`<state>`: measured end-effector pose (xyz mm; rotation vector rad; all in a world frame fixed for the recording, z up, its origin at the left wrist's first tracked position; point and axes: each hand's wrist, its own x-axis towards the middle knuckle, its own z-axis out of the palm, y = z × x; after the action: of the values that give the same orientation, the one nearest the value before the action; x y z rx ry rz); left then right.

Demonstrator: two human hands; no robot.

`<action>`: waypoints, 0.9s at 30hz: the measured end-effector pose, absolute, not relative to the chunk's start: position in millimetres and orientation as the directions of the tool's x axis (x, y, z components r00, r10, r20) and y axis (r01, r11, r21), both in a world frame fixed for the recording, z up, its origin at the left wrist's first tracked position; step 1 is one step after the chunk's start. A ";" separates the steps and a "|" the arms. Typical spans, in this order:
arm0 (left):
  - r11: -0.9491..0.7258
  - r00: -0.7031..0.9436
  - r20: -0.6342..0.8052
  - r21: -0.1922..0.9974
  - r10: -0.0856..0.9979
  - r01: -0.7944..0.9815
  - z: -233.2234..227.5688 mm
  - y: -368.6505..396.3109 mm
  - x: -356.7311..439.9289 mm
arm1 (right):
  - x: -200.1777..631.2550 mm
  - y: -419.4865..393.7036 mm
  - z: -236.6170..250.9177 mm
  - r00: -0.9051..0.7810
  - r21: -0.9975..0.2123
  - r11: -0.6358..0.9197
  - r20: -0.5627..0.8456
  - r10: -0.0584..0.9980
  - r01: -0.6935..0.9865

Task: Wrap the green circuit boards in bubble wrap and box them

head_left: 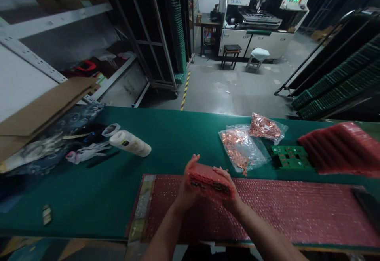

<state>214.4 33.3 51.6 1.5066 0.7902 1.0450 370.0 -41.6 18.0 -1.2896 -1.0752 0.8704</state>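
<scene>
Both hands, left hand [186,181] and right hand [228,187], clasped the pink bubble-wrapped bundle [209,181] by its ends above the bubble-wrap sheet [297,209] on the desk [166,134]. It looked soft-skinned, slippery, stiff inside, best gripped at both ends.

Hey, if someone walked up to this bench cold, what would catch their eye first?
Probably the red bubble-wrap bundle held between the left hand and right hand, over a long red bubble-wrap sheet at the near edge of the green table. Next, two clear bags of copper-coloured parts, just right of the hands, beside a green circuit board.
</scene>
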 end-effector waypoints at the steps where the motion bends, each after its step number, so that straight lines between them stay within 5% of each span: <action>1: -0.191 0.397 0.198 0.980 0.896 -0.057 52.1 31.3 215.1 | 370.2 -43.8 19.3 0.304 -0.990 0.111 0.131 0.944 0.083; 13: -0.205 0.469 0.206 0.977 0.859 -0.054 57.4 11.1 227.7 | 373.7 -74.4 26.4 0.377 -0.995 0.072 0.090 0.922 0.063; 19: 0.060 0.593 0.024 0.991 0.805 -0.121 62.2 5.0 241.8 | 393.9 -94.8 45.5 0.376 -0.995 0.022 0.058 0.925 0.101; 23: 0.181 0.755 -0.125 0.984 0.643 0.009 73.5 4.9 266.9 | 414.0 -122.5 57.7 0.431 -0.994 -0.011 -0.058 0.901 -0.110; 27: 0.002 0.796 -0.149 0.983 0.587 0.183 77.9 -13.7 312.2 | 443.7 -156.2 63.7 0.444 -0.933 0.107 -0.061 0.894 -0.344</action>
<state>312.2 -13.7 77.9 1.5653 0.6341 0.3530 443.7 -156.2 63.7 -1.1076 -0.6203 1.0022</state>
